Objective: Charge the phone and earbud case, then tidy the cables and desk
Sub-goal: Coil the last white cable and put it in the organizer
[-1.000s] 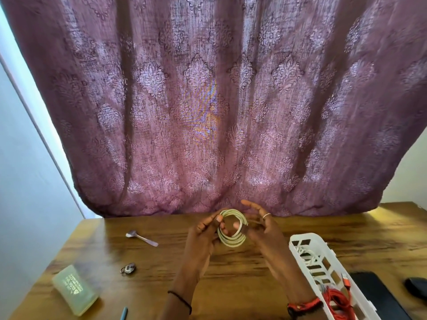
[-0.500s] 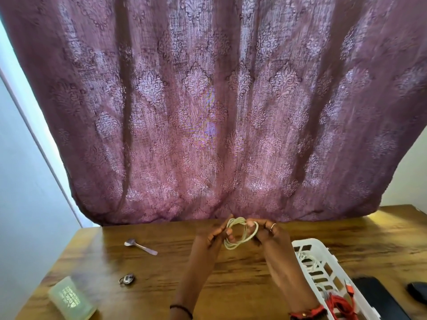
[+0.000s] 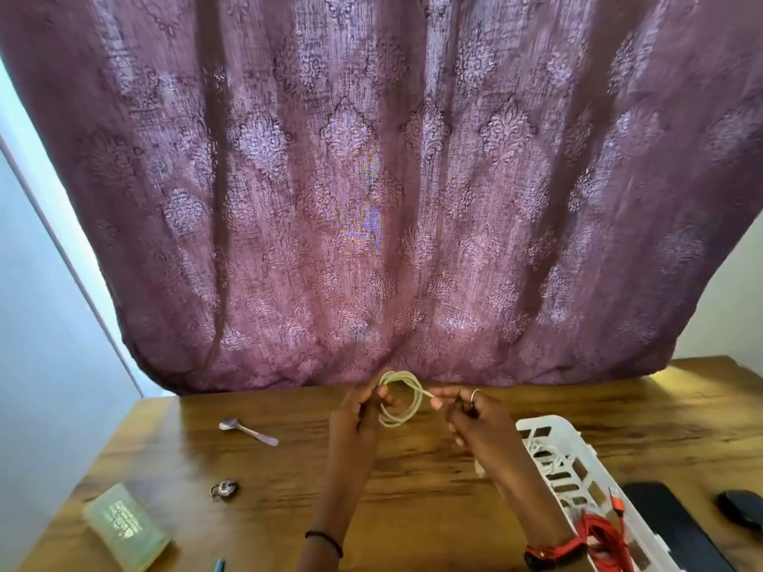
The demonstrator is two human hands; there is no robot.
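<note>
A pale white cable point(image 3: 402, 400) is wound into a small coil and held above the wooden desk point(image 3: 413, 489), near the curtain's hem. My left hand point(image 3: 357, 410) grips the coil's left side. My right hand point(image 3: 468, 414) pinches the cable's loose end just right of the coil. A white slotted basket point(image 3: 549, 431) lies at the right with a red cable point(image 3: 598, 538) in its near end. A black phone point(image 3: 669, 526) lies flat right of the basket. Beside it sits a dark earbud case point(image 3: 741, 507).
A metal spoon point(image 3: 247, 430) lies on the desk's left half. Nearer me are a small metal clip point(image 3: 224, 488) and a pale green box point(image 3: 126, 530) at the front left. A teal pen tip point(image 3: 219, 565) shows at the bottom edge. A purple curtain point(image 3: 371, 200) hangs behind the desk.
My right hand has let go of the coil's side and drawn the loose end out to the right. The coil now hangs from my left hand. The camera tilted slightly.
</note>
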